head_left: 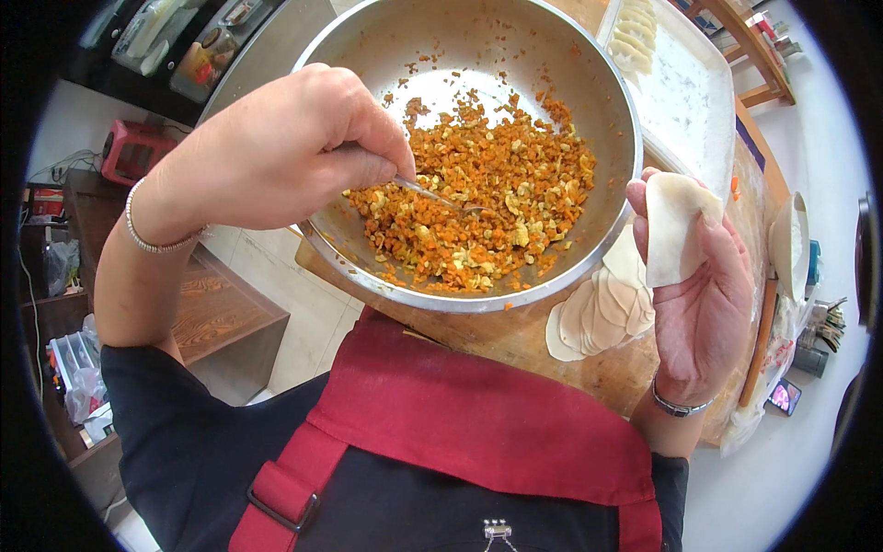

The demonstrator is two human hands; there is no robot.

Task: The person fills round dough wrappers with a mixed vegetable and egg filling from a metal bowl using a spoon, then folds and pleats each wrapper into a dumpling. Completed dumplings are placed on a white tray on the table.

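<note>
A large metal bowl [476,303] holds a chopped orange and yellow filling [476,241], which looks like carrot and egg. My left hand [303,148] grips the handle of a metal spoon [431,193] over the bowl, and the spoon's tip lies in the filling. To the right of the bowl, my right hand [697,303] is palm up and holds a round dough wrapper [676,228] between thumb and fingers, the wrapper hanging partly bent. Beside that hand, several thin dough wrappers [600,314] lie overlapped on the wooden board [510,338].
A white tray [690,90] with a row of shaped dumplings [633,38] stands behind the bowl at right. A rolling pin [757,345], a white bowl of white powder [786,241] and a phone [785,397] lie farther right. A brown wooden cabinet [221,303] stands at left.
</note>
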